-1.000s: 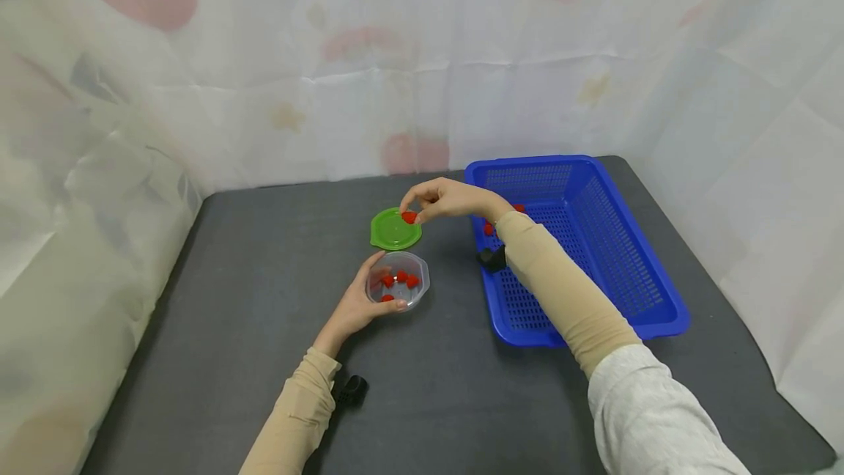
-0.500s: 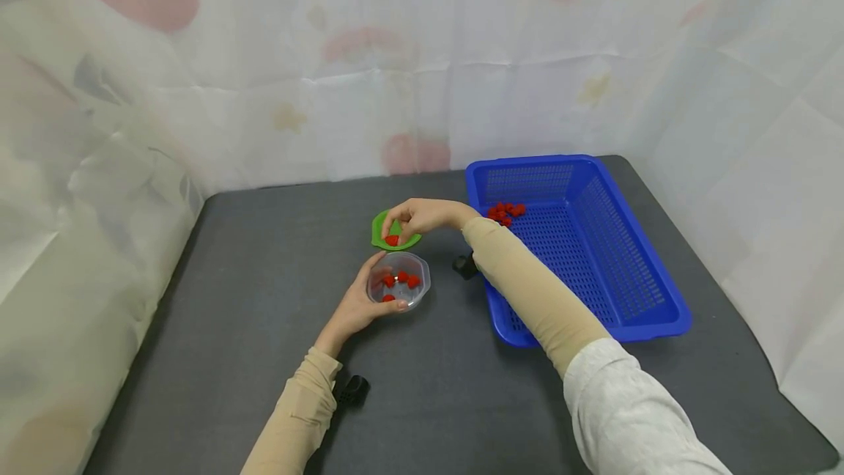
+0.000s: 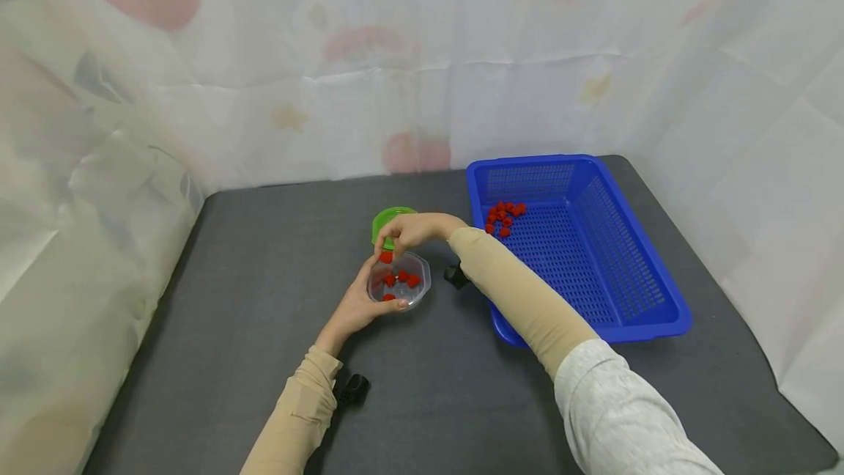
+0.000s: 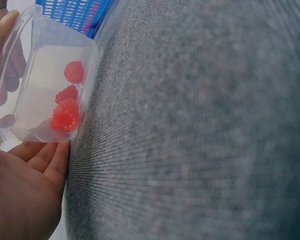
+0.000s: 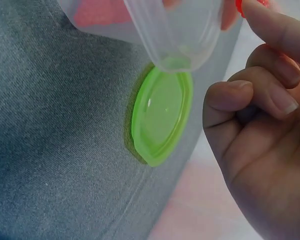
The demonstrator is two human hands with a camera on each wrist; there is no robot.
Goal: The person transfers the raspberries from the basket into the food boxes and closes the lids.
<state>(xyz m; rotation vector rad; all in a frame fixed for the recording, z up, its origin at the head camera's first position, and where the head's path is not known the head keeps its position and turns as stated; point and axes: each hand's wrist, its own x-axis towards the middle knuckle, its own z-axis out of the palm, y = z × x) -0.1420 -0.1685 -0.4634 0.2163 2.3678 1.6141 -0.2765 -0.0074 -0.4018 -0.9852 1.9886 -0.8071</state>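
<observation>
Held berry (image 3: 386,257): one, red, pinched between the thumb and forefinger of the right hand (image 3: 417,232); the other fingers curl toward the palm.
Change: those fingertips have passed from over the lid to the tub's far edge, so this berry is now at the mouth but not yet among those lying inside; whether it clears the rim cannot be told.
Left hand (image 3: 359,304): holding the tub, thumb on the near side, forefinger along the far side, fingers spread to its width.
Tub (image 3: 422,288): clear plastic, uncovered, between left thumb and forefinger, just below the right fingertips; contact with the table unclear.
Tub contents (image 3: 413,281): four red berries on the bottom, three in a loose row, one beside the left thumb.
Lid (image 5: 162,117): green, on the table just beyond the tub, partly under the right fingers.
Basket (image 3: 580,255): blue, perforated, off to the right of the right fingers.
Basket berries (image 3: 502,215): a red cluster in the corner nearest the right wrist.
</observation>
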